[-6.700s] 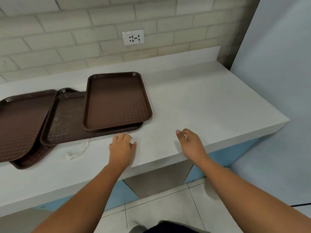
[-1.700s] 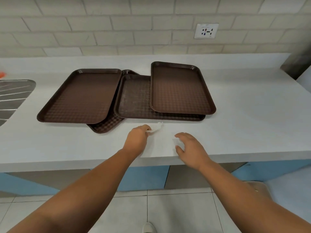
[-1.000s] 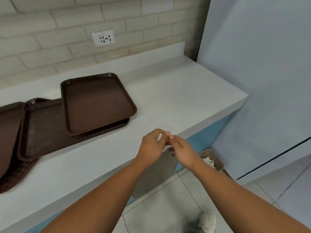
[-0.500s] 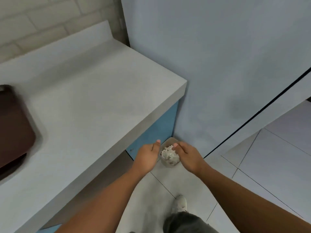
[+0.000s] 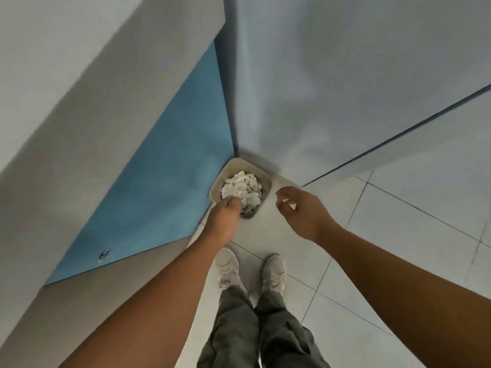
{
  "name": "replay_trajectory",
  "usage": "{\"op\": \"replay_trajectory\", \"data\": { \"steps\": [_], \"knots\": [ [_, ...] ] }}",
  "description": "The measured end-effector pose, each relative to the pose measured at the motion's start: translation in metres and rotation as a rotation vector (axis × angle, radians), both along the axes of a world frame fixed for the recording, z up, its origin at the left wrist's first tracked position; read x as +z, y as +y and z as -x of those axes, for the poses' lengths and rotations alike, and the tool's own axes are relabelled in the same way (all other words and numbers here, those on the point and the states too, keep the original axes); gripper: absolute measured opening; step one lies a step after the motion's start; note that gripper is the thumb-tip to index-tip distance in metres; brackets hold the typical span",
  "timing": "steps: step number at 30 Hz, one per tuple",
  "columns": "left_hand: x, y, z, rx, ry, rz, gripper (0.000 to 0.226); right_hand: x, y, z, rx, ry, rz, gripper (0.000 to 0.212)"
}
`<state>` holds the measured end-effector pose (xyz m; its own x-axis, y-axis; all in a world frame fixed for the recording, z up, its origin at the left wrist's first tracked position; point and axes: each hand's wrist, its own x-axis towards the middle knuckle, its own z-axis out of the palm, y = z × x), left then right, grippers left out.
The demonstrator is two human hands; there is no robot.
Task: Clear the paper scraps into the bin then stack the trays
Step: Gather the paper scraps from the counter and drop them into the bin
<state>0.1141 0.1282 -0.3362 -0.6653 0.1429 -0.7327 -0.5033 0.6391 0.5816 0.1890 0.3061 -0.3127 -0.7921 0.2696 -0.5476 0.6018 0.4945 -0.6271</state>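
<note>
The bin [image 5: 267, 179] stands on the tiled floor [image 5: 398, 235], in the corner between the blue cabinet panel [image 5: 172, 168] and the pale wall [image 5: 332, 88], with a heap of white paper scraps [image 5: 243, 188] inside. The left hand [image 5: 224, 216] is over its near rim, fingers bent down toward the heap; I cannot tell if they grip a scrap. The right hand [image 5: 303, 211] hangs just beside the bin, fingers loose and apart, holding nothing

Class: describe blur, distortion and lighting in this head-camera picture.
Head view: wide-angle bending splays the wall and blue cabinet panel outward; slight blur softens the paper scraps in the bin; lighting flat and even, no glare, a faint shadow behind the bin.
</note>
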Motion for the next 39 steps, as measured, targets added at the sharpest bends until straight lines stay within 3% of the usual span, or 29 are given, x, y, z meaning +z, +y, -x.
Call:
{"op": "replay_trajectory", "data": {
  "steps": [3, 9, 15, 19, 23, 26, 33, 39],
  "knots": [
    [-0.066, 0.013, 0.018, 0.015, -0.09, -0.023, 0.023, -0.053, 0.003, 0.006, -0.021, -0.028, 0.004, 0.029],
    [-0.172, 0.026, 0.047, -0.034, -0.068, 0.036, 0.036, -0.136, 0.008, 0.025, -0.083, -0.033, 0.023, 0.027],
    [-0.239, 0.038, 0.06, -0.087, -0.047, 0.034, 0.032, -0.191, 0.012, 0.029, -0.046, -0.03, -0.025, 0.029],
    [-0.244, 0.05, 0.061, -0.133, -0.003, 0.018, 0.029, -0.203, 0.015, 0.019, -0.041, -0.063, -0.035, 0.029],
    [-0.221, 0.046, 0.064, -0.282, 0.001, 0.099, 0.056, -0.183, 0.015, 0.013, -0.058, -0.088, -0.031, 0.029],
    [-0.183, 0.043, 0.066, -0.334, 0.035, 0.12, 0.063, -0.152, 0.013, 0.014, -0.059, -0.066, -0.03, 0.029],
    [-0.04, 0.05, 0.049, -0.282, 0.255, 0.024, 0.033, -0.028, 0.009, 0.027, -0.037, 0.067, -0.03, 0.028],
    [0.119, 0.044, 0.034, -0.157, 0.471, -0.121, 0.024, 0.102, 0.007, 0.026, -0.011, 0.209, -0.073, 0.027]
  ]
}}
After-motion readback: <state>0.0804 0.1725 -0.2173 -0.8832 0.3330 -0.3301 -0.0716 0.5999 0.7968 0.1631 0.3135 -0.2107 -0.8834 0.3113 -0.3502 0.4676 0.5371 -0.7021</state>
